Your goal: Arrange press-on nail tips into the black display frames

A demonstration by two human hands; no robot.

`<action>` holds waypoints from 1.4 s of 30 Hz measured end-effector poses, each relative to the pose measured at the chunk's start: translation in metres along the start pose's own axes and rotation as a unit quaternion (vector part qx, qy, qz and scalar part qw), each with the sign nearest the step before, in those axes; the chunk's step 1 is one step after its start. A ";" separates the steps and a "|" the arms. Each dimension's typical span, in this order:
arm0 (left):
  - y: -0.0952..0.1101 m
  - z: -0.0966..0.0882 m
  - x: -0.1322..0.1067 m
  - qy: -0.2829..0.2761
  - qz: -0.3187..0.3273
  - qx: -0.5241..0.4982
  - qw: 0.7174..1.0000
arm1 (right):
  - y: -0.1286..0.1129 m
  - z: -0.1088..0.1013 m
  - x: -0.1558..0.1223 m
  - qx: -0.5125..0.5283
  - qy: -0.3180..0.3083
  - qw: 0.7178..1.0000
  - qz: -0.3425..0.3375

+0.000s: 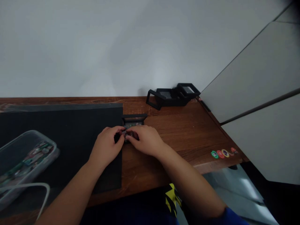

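Observation:
A small black case [134,116] with its lid raised stands at the right edge of the dark mat. Small items in its tray show faintly just above my fingers. My left hand [105,145] is at the case's front left, thumb and fingers bent together in a pinch. From the right, my right hand [148,139] comes over the front of the case, its fingers curled in and nearly meeting those of the left. Something small and dark lies between the fingertips, but its kind cannot be made out. Both hands cover most of the case's lower part.
A clear plastic box [56,150] of small mixed parts stands at the left on the dark mat [70,125], with a white cable [35,185] at its front. Black frame-like cases [172,98] lie at the back by the wall. Several round stickers [220,153] mark the right front edge.

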State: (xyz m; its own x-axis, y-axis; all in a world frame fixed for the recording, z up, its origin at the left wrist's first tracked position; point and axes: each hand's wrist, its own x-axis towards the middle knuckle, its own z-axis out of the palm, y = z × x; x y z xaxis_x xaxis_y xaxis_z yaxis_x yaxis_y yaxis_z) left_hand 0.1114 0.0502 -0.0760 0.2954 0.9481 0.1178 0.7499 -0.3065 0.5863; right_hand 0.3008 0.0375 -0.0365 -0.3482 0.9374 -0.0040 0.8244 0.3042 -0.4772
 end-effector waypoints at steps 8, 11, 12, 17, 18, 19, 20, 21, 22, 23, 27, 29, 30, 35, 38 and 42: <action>0.002 -0.001 0.002 -0.009 -0.004 -0.019 1.000 | 0.005 -0.019 -0.001 0.020 0.009 0.998 0.058; 0.001 0.001 0.002 -0.004 0.001 -0.021 1.000 | 0.007 -0.020 -0.002 0.011 0.012 0.999 0.045; 0.000 0.002 0.001 -0.001 0.002 -0.022 1.000 | 0.008 -0.019 -0.002 0.008 0.013 0.999 0.040; -0.002 0.005 -0.004 0.020 0.007 -0.028 0.999 | 0.010 -0.016 -0.001 0.008 -0.004 0.999 0.039; -0.003 0.005 -0.005 0.025 0.008 -0.029 0.999 | 0.011 -0.016 -0.001 0.011 -0.010 0.999 0.039; -0.003 0.006 -0.006 0.029 0.009 -0.028 0.999 | 0.011 -0.016 -0.001 0.014 -0.015 0.999 0.038; -0.003 0.006 -0.006 0.034 0.009 -0.027 0.999 | 0.012 -0.017 -0.001 0.017 -0.020 0.999 0.036; -0.003 0.006 -0.006 0.037 0.008 -0.026 0.999 | 0.012 -0.017 -0.001 0.018 -0.024 0.999 0.034; -0.002 0.006 -0.006 0.040 0.007 -0.024 0.999 | 0.012 -0.017 -0.001 0.017 -0.028 0.999 0.032; -0.002 0.006 -0.006 0.043 0.004 -0.022 0.999 | 0.013 -0.016 -0.001 0.017 -0.033 0.999 0.030; 0.001 0.006 -0.004 0.058 -0.006 -0.016 0.998 | 0.012 -0.014 0.000 0.015 -0.041 0.998 0.044; 0.002 0.006 -0.004 0.060 -0.003 -0.018 0.998 | 0.010 -0.013 0.001 0.011 -0.036 0.998 0.057; 0.002 0.006 -0.005 0.059 0.001 -0.020 0.998 | 0.010 -0.012 0.002 0.009 -0.033 0.998 0.061; 0.000 0.005 -0.009 0.042 0.035 -0.045 0.997 | 0.008 -0.013 0.003 -0.011 -0.024 0.998 0.062; -0.001 0.004 -0.011 0.041 0.043 -0.055 0.997 | 0.008 -0.017 0.001 -0.020 -0.035 0.997 0.058; 0.000 0.003 -0.010 0.044 0.041 -0.054 0.997 | 0.008 -0.021 -0.002 -0.018 -0.052 0.997 0.049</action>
State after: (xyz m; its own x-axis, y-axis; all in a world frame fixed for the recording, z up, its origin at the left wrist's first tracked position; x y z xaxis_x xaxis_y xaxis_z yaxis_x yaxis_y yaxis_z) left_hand 0.1101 0.0405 -0.0800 0.2974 0.9251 0.2360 0.6560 -0.3776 0.6535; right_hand 0.3175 0.0417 -0.0216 -0.3091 0.9404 -0.1414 0.8710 0.2203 -0.4391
